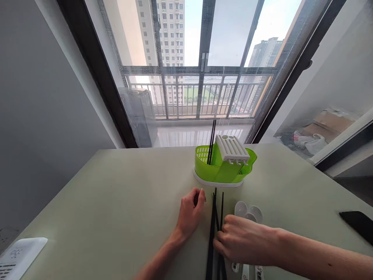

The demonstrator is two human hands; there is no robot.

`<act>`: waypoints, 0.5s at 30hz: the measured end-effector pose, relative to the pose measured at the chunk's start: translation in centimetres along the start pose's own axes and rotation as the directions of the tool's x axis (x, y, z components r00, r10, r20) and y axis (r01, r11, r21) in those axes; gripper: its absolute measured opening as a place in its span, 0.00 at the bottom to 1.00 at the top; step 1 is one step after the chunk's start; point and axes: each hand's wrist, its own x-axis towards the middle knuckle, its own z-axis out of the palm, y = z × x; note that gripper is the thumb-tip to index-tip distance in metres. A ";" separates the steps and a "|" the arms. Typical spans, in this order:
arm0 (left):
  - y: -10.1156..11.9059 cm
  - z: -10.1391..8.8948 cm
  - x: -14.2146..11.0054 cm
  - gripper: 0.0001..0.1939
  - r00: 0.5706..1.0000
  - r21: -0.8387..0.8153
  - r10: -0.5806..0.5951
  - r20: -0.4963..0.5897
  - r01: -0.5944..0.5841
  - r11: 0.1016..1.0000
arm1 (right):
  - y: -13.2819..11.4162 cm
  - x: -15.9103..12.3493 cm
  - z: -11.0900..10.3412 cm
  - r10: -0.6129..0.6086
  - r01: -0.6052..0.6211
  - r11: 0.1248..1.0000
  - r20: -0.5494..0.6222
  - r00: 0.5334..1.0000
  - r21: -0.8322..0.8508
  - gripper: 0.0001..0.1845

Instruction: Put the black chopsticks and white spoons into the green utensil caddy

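A green cutlery holder (pixel 204 171) with a white slotted lid (pixel 231 147) stands on the pale table, with two black chopsticks (pixel 211 142) upright in its left part. Several more black chopsticks (pixel 212 229) lie flat on the table in front of it. My right hand (pixel 241 241) rests over these loose chopsticks, fingers curled down and pinching at them. My left hand (pixel 190 212) rests on the table just left of the chopsticks, fingers loosely curled with nothing visible in them. White spoons (pixel 247 212) lie just beyond my right hand.
A black phone (pixel 357 223) lies near the table's right edge. A white device (pixel 17 256) sits at the near left corner. More white utensil handles (pixel 244 270) show under my right wrist. Behind the table is a large window onto a balcony.
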 end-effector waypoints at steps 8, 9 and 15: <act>0.2 -0.1 0.0 0.24 1.000 -0.041 -0.014 0.013 0.014 0.999 | 0.8 -1.2 -2.3 0.038 -0.041 0.997 -0.054 0.998 -0.058 0.12; 0.3 -0.1 0.1 0.25 0.999 -0.066 -0.019 0.034 0.021 0.998 | 0.9 -1.3 -2.7 0.038 -0.042 0.997 -0.064 0.997 -0.067 0.12; 0.4 -0.6 0.5 0.32 0.923 -0.465 -0.083 0.376 0.265 0.844 | 0.4 -1.5 -5.5 0.012 -0.026 0.996 -0.178 0.984 -0.080 0.11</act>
